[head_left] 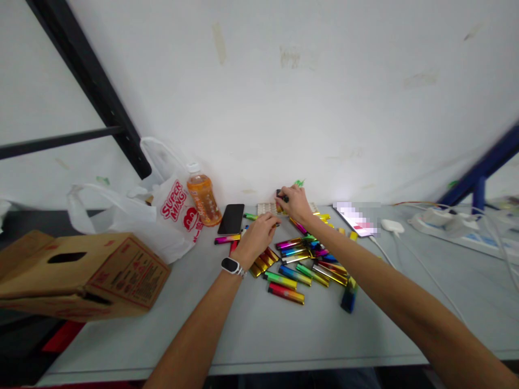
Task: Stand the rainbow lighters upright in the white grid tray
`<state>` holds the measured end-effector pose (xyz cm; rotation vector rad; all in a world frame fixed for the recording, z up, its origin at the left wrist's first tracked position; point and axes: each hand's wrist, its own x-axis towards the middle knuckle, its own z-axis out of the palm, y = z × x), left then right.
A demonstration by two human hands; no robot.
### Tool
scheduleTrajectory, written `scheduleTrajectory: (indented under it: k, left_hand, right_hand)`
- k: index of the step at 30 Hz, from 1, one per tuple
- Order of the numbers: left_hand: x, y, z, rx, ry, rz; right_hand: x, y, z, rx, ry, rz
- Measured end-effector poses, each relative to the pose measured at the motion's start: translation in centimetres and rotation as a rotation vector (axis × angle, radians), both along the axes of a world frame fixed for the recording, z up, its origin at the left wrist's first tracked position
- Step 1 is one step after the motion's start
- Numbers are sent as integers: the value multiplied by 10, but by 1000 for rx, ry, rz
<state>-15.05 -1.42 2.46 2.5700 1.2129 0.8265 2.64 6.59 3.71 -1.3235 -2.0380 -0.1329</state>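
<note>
Lighters [286, 293], metallic, many colours, loose in a spread mid-surface [324, 343], mostly under and between my forearms. Right grip [295, 201]: narrow, pinching a dark-ended piece [279, 194] at the pale tray [266, 208] by the wall [251, 108]. Tray has small cells; my hands hide part, can't tell how full. Left grip [259, 232]: fingers curled nearly together just in front of tray, small dark tip showing at them, can't tell if held. Black phone [231, 219] left of that, then bottle [203, 197]: capped, orange liquid in it. White plastic bag [174, 216] beside bottle, contents unclear. Cardboard box [101, 270] in front of bag, flaps mostly down, inside not visible. Right side: lit phone [354, 219] on a cable, white adapter [392, 226], power strip [438, 224] with plugs in.
</note>
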Motion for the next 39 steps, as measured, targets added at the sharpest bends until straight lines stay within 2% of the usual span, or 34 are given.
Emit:
scheduleTrajectory:
  k: [5,15,21,25,29,31,34,39]
  left_hand:
    - [-1,0,4,-12,-153,19]
    - [-3,10,-3,-83,-459,58]
    - [-5,12,-5,-83,-505,94]
    - [-5,13,-7,-81,-517,100]
    - [-2,13,-8,-129,-652,126]
    - [0,15,-8,-178,-753,126]
    - [3,18,-9,-242,-927,114]
    - [11,18,-11,-332,-1179,115]
  right_hand:
    - [-2,-1,0,-13,51,-47]
    - [-7,-4,6,80,-40,-115]
    - [-7,3,-1,-30,-16,-84]
    - [-3,-2,0,66,-39,-129]
    - [-2,-15,8,83,-28,-130]
    - [-4,-24,10,70,89,-102]
    - [-7,-43,8,-16,420,-27]
    - [-10,-76,-2,-420,857,42]
